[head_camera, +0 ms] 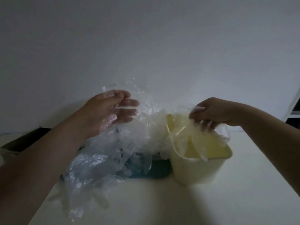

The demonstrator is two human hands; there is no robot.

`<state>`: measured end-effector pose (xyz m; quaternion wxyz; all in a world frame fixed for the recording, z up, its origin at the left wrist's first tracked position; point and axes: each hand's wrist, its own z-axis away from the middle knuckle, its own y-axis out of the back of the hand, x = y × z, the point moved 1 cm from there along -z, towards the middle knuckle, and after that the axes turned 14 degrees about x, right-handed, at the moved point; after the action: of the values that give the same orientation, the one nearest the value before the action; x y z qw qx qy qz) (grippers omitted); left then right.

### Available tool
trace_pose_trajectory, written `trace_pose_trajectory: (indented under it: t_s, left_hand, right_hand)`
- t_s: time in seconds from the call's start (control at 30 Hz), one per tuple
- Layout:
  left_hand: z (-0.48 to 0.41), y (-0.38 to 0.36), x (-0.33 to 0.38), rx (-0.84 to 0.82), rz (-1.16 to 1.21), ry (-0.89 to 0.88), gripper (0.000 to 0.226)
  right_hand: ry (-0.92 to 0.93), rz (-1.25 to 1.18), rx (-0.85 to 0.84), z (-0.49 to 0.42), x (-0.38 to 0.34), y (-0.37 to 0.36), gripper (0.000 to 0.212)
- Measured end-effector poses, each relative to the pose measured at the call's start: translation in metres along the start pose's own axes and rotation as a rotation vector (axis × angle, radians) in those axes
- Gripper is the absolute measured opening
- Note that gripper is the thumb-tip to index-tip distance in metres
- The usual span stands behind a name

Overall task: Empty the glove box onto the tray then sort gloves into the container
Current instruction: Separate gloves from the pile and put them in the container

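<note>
— Two hands are up over the desk (162, 200). What do we make of the left hand (112, 109)?

— We see it left of centre, half open, thumb and loosely curled fingers pinching a strand from the pile of clear gloves (100, 159), with film draped over the palm.

— And the right hand (211, 111)?

— Right of centre, knuckles up, fingers bunched down tight on one glove (191, 140). That glove hangs into the open top of the pale yellow container (194, 169).

— Where do we place the pile?

— At the centre and lower left of the frame. It covers most of the dark green tray (155, 171) and spills off onto the desk toward us. The container stands just beside the tray's right end.

— Anything else?

— A dark box (21, 143) at the left edge, behind the left forearm. We cannot tell what it is.
</note>
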<state>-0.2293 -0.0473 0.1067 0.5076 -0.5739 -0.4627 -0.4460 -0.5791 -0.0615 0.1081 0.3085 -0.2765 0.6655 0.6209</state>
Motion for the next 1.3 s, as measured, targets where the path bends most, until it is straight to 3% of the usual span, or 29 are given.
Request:
trace_pose_trajectory:
  t_s: [0.1,0.2,0.27,0.33,0.37,0.43,0.47,0.57,0.7,0.77,0.83,0.9,1.0,1.1,1.3]
  left_hand:
    - [0.004,-0.005,0.007,-0.047,0.007,-0.003,0.019]
    - [0.007,-0.016,0.008,-0.089,0.000,0.004,0.016]
    - [0.005,-0.027,0.007,-0.117,0.000,0.013,0.016]
    - [0.002,-0.041,0.004,-0.145,0.005,0.032,0.017]
    - [0.000,-0.048,0.002,-0.160,0.001,0.046,0.018]
    - [-0.007,-0.065,-0.004,-0.194,-0.022,0.078,0.019]
    - [-0.012,-0.074,-0.008,-0.202,-0.039,0.097,0.018]
    - [-0.028,-0.103,-0.025,-0.160,-0.108,0.164,0.015]
    - [-0.047,-0.139,-0.051,-0.083,-0.216,0.240,0.017]
    - [-0.054,-0.153,-0.061,-0.018,-0.293,0.232,0.024]
    - [-0.058,-0.165,-0.068,0.016,-0.377,0.206,0.024]
    - [-0.062,-0.172,-0.071,0.048,-0.475,0.149,0.018]
    - [-0.064,-0.168,-0.068,0.135,-0.518,0.066,0.036]
    - [-0.060,-0.150,-0.063,0.226,-0.479,-0.037,0.051]
    - [-0.039,-0.103,-0.052,0.276,-0.481,-0.150,0.037]
  right_hand:
    - [-0.005,0.114,0.087,-0.014,0.006,-0.023,0.011]
    - [0.118,0.361,0.173,-0.028,0.010,-0.044,0.024]
    - [0.114,0.466,0.164,-0.032,0.013,-0.057,0.029]
    - [0.086,0.511,0.135,-0.035,0.016,-0.064,0.020]
    - [0.080,0.513,0.114,-0.036,0.016,-0.065,0.010]
    - [0.087,0.497,0.120,-0.045,0.019,-0.059,0.030]
    - [0.108,0.417,0.129,-0.047,0.018,-0.053,0.031]
    - [0.121,0.174,0.320,-0.044,0.011,-0.021,0.022]
    - [0.086,0.168,0.593,-0.036,0.017,0.014,0.032]
    - [0.097,0.122,0.616,-0.024,0.017,0.020,0.031]
    - [0.119,0.129,0.474,-0.008,0.008,0.015,0.025]
    - [0.100,0.243,0.221,0.007,-0.002,0.001,0.017]
    - [0.009,0.488,-0.105,0.020,-0.010,-0.027,0.039]
    - [-0.002,0.656,-0.250,0.021,-0.010,-0.057,0.065]
    - [0.016,0.922,-0.400,0.011,-0.001,-0.092,0.069]
